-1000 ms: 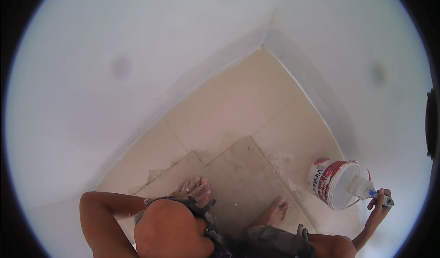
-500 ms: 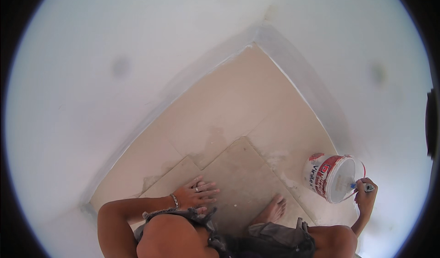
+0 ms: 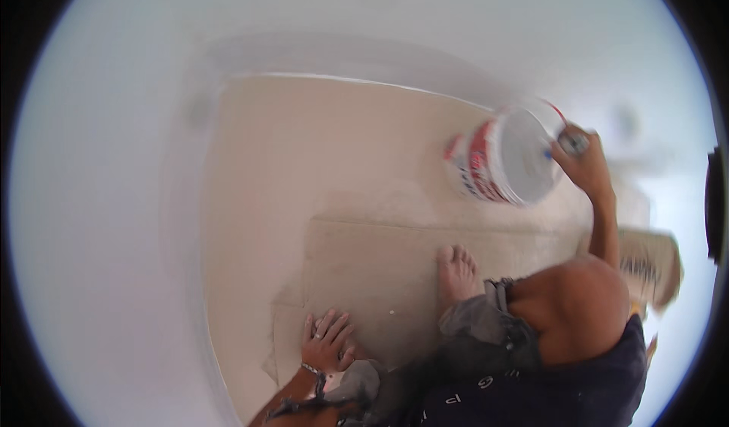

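My right hand (image 3: 587, 167) grips a paintbrush (image 3: 574, 143), whose blue part shows at the mouth of a white plastic bucket (image 3: 478, 161) with red markings and a wire handle. The bucket's inside looks pale grey; the bristles are hard to make out. My left hand (image 3: 328, 340), wearing a ring and bracelet, is low at the left with fingers spread, over my left foot beside the floor's edge of older tile. My bare right foot (image 3: 458, 275) rests on the floor below the bucket.
White walls (image 3: 99, 192) meet a pale tiled floor (image 3: 266, 154) along a greyish lower band. A darker, stained floor patch (image 3: 357, 275) lies under me. A brown cardboard package or sack (image 3: 654, 266) shows at the right behind my knee.
My view has swung toward the right, so the bucket appears higher and nearer the middle and the package has appeared. My left hand came down over my foot; my right hand stays on the brush.
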The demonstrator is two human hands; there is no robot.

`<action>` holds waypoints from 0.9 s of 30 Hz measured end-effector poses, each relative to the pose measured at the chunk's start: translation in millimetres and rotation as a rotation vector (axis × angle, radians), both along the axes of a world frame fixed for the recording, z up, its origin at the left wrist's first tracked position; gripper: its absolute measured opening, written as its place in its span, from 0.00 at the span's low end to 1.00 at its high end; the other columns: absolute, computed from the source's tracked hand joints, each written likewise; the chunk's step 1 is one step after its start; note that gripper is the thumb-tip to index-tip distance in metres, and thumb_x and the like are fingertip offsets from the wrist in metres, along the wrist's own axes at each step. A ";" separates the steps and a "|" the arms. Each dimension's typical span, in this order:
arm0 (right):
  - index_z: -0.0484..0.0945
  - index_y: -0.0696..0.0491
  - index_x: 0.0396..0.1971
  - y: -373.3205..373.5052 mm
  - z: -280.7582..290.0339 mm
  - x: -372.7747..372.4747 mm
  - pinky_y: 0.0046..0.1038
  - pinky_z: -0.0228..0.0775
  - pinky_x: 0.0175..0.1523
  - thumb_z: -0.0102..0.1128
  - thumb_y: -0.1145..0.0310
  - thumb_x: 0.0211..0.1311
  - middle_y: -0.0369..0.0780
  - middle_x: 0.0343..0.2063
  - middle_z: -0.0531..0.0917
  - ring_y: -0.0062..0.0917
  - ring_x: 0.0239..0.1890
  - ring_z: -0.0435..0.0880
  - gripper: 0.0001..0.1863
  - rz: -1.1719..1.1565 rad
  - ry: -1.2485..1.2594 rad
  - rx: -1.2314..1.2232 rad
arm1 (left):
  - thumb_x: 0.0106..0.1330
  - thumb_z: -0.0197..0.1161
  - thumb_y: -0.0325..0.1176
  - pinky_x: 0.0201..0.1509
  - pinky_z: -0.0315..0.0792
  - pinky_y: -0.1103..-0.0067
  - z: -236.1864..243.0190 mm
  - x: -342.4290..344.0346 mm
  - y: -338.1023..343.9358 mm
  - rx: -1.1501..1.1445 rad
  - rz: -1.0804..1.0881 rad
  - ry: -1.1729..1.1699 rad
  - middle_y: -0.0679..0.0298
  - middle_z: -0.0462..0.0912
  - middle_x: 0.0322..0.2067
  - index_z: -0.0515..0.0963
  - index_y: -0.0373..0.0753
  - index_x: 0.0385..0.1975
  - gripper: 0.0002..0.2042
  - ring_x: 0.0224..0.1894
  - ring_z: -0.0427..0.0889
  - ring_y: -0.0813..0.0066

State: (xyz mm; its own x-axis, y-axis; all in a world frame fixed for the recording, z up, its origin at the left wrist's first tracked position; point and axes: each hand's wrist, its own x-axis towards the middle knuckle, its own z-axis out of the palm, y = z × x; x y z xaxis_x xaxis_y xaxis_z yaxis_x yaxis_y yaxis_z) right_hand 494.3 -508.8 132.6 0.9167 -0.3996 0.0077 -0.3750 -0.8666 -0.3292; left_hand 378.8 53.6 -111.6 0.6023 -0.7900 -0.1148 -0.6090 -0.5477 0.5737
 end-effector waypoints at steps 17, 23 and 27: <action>0.85 0.61 0.50 1.5 -80.7 19.5 0.44 0.82 0.49 0.68 0.66 0.57 0.55 0.32 0.88 0.47 0.38 0.90 0.22 -0.018 0.332 0.066 | 0.68 0.52 0.50 0.78 0.45 0.38 -6.9 -6.3 3.9 -0.006 0.003 -0.016 0.57 0.81 0.62 0.86 0.42 0.50 0.23 0.73 0.69 0.48; 0.85 0.59 0.53 -8.7 -106.7 24.9 0.42 0.83 0.51 0.68 0.66 0.56 0.55 0.34 0.89 0.47 0.39 0.90 0.24 -0.023 0.352 0.035 | 0.69 0.51 0.50 0.78 0.44 0.37 -5.6 -6.3 0.0 -0.024 0.012 -0.021 0.57 0.81 0.63 0.86 0.42 0.50 0.24 0.73 0.69 0.47; 0.85 0.59 0.52 -10.3 -119.9 21.9 0.43 0.83 0.52 0.68 0.68 0.55 0.55 0.36 0.89 0.48 0.41 0.90 0.23 0.022 0.333 -0.025 | 0.69 0.51 0.50 0.78 0.45 0.37 -8.1 -8.8 0.5 -0.016 0.003 -0.023 0.56 0.81 0.63 0.85 0.42 0.51 0.24 0.73 0.69 0.47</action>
State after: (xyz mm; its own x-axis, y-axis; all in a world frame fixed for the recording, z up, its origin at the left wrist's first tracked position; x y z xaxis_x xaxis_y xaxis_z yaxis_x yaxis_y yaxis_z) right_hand 516.2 -519.1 12.7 0.8789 -0.3834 -0.2837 -0.4396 -0.8820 -0.1700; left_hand 370.0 54.1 -119.7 0.6067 -0.7900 -0.0883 -0.6205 -0.5401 0.5686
